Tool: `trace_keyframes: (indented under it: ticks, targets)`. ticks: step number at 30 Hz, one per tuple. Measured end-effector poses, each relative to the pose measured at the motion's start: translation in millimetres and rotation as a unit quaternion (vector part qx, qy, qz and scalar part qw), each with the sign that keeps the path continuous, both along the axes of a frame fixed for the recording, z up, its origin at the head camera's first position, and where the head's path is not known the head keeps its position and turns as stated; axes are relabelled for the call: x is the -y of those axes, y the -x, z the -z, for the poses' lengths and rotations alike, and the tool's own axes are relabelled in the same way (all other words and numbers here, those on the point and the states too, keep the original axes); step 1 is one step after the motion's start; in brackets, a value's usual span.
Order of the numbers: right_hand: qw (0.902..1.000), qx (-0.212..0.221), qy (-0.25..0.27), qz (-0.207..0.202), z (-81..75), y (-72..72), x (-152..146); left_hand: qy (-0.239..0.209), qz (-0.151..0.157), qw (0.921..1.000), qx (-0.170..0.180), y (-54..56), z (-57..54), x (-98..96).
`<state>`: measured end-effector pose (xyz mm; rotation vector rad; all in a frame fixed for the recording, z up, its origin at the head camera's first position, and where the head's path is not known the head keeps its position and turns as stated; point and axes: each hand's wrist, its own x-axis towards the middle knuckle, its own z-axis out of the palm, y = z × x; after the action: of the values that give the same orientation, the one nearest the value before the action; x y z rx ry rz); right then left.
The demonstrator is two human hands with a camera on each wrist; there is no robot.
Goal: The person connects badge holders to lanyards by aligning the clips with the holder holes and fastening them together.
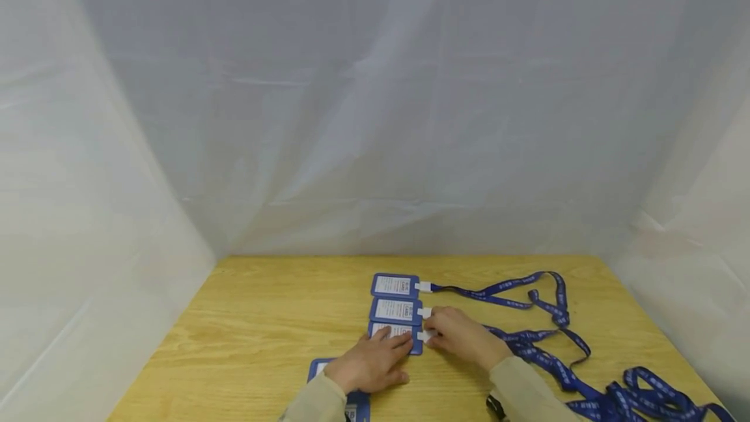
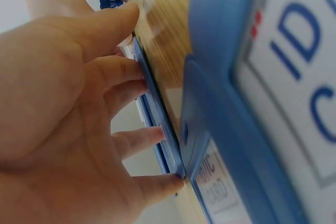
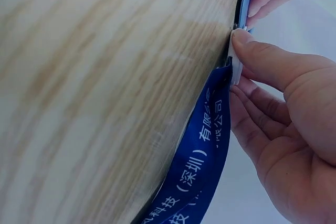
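Nearest badge (image 1: 417,346) is pressed flat under left hand's (image 1: 374,365) spread fingers, at column's near end | white clip (image 1: 424,337) is pinched by right hand (image 1: 463,336) | two farther badges (image 1: 379,310) seemingly aligned; badges by left sleeve (image 1: 315,402) apparently left unplaced

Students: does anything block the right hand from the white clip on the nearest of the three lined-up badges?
Nothing visible does: the right hand pinches the white clip, and the left hand touches the badge.

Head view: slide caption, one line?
Left hand rests on the nearest badge in a row of three; right hand pinches its white clip.
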<state>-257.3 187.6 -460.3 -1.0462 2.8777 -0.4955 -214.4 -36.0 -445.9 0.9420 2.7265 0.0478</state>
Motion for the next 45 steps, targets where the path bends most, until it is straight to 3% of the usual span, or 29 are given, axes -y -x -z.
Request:
trace_keyframes:
  ticks: [6, 14, 18, 24, 30, 38, 42, 45]
  targets:
    - [0.9998, 0.010, 0.004, 0.019, 4.1, -1.7, -0.7, 0.003, 0.008, 1.0000, 0.000, -0.2, 2.1, -0.5]
    - [0.9980, 0.039, 0.034, 0.037, 7.0, -6.4, -7.5, -0.003, 0.011, 0.9995, 0.029, 0.3, 1.1, -1.5]
    - [0.9968, 0.036, 0.056, 0.045, -4.0, -11.0, -21.9, -0.005, 0.018, 0.9994, 0.030, -1.6, 2.0, -0.9]
    - [0.9960, 0.020, 0.079, 0.036, -33.7, -21.4, -52.6, -0.012, 0.018, 0.9989, 0.041, -5.4, 5.9, 2.1]
    - [0.9930, 0.081, 0.080, 0.031, -48.3, -39.2, -79.1, -0.011, 0.006, 0.9989, 0.046, -2.8, 3.3, 1.7]
    - [0.9847, 0.155, 0.074, 0.032, -40.8, -67.7, -109.6, -0.014, 0.017, 0.9997, -0.009, -1.4, -4.2, 3.9]
    - [0.9754, 0.206, 0.050, 0.060, -32.0, -72.6, -116.1, -0.017, 0.024, 0.9986, -0.043, -2.9, -13.2, 6.3]
    - [0.9728, 0.221, 0.035, 0.060, -17.0, -69.0, -122.4, -0.027, 0.022, 0.9985, -0.043, -5.9, -21.5, 9.8]
